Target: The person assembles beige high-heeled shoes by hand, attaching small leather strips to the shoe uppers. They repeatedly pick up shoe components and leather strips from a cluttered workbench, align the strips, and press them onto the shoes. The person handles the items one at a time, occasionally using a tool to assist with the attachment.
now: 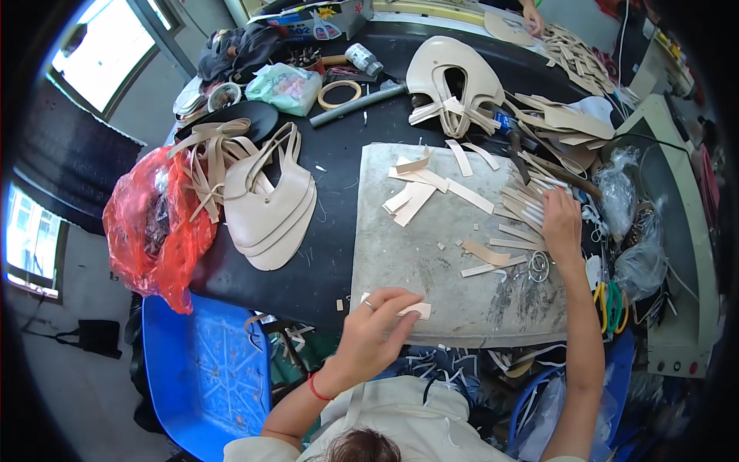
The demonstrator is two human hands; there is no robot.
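My left hand [375, 333] is above the near edge of a pale work board [431, 262], pinching a short beige leather strip [416, 310] between thumb and fingers. At the board's right side, my right hand [563, 225] reaches down with bent fingers pressed together at a pile of thin beige strips [527, 206]. Whether a strip is between those fingertips is hidden. Several wider cut strips [416, 192] overlap on the far part of the board. Nearer my right hand lie a tan piece [485, 252] and a looped thread or ring [539, 266].
Stacked beige shoe uppers [269, 208] lie left, beside a red plastic bag [154, 223]. More uppers [454, 69] and a hammer [517, 142] are beyond the board. Scissors [612, 306] hang right. A blue crate [208, 369] stands lower left. Another person's hand [533, 19] is at the far side.
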